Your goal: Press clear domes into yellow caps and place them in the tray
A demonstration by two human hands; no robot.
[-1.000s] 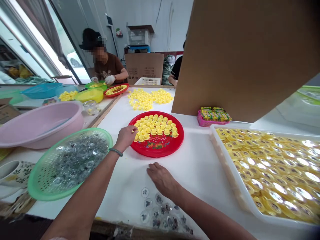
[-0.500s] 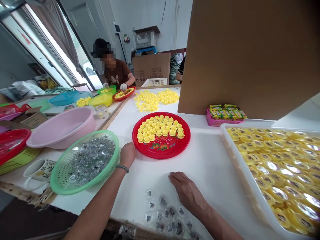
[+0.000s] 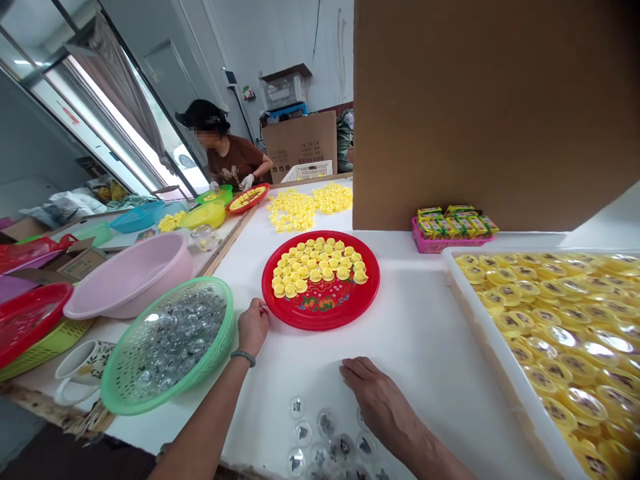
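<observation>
We bunch our left hand (image 3: pixel 255 327) (whether empty, we can't tell) by the red tray (image 3: pixel 320 320), eight o'clock; our right hand (image 3: pixel 377 393) lies outstretched near clear discs (image 3: pixel 327 423), six o'clock.

Your left hand (image 3: pixel 254 327), fingers drawn together, is at the left edge of a red floral tray (image 3: pixel 320 325) partly covered with small yellow brimmed pieces (image 3: pixel 315 274); your right hand (image 3: pixel 383 393) is palm-down over the white tabletop (image 3: pixel 300 360), its underside hidden, just beside clear discs (image 3: pixel 327 422) with dark prints; left of you, a green colander (image 3: pixel 226 347) holds many clear pieces (image 3: pixel 190 333); to your right, a white tray (image 3: pixel 484 347) is full of shiny-topped yellow pieces (image 3: pixel 575 343); across the table, a co-worker (image 3: pixel 240 163) wears white gloves (image 3: pixel 247 182).
</observation>
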